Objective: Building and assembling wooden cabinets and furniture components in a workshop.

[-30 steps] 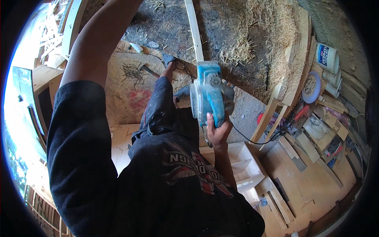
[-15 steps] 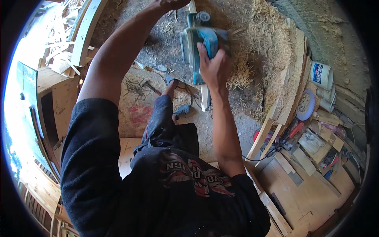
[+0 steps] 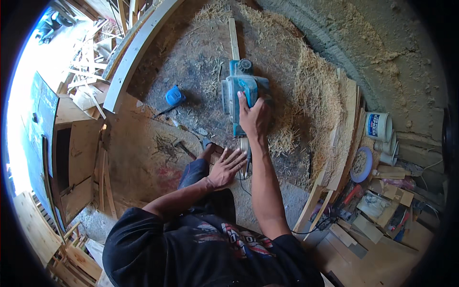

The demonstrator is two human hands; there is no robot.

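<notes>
A teal electric planer [image 3: 234, 98] rests on a narrow wooden strip [image 3: 233, 38] that runs lengthwise under it and sticks out at the far and near ends. My right hand [image 3: 255, 117] is closed round the planer's rear handle. Close to the strip's near end is my left hand [image 3: 227, 168], its fingers stretched out and lying side by side. Whether its fingertips touch the strip I cannot tell. A blue tape measure [image 3: 175, 96] lies to the left of the planer.
Wood shavings [image 3: 320, 91] pile up on the workbench's right, beside long boards [image 3: 345, 119]. White buckets [image 3: 378, 126] and a roll of tape [image 3: 362, 163] stand farther right. A hammer [image 3: 185, 150] lies at the lower left, and a long pale board [image 3: 125, 69] borders the left side.
My left hand has come back from the strip's far end to its near end. My right hand stays on the planer. The tape measure has come into view.
</notes>
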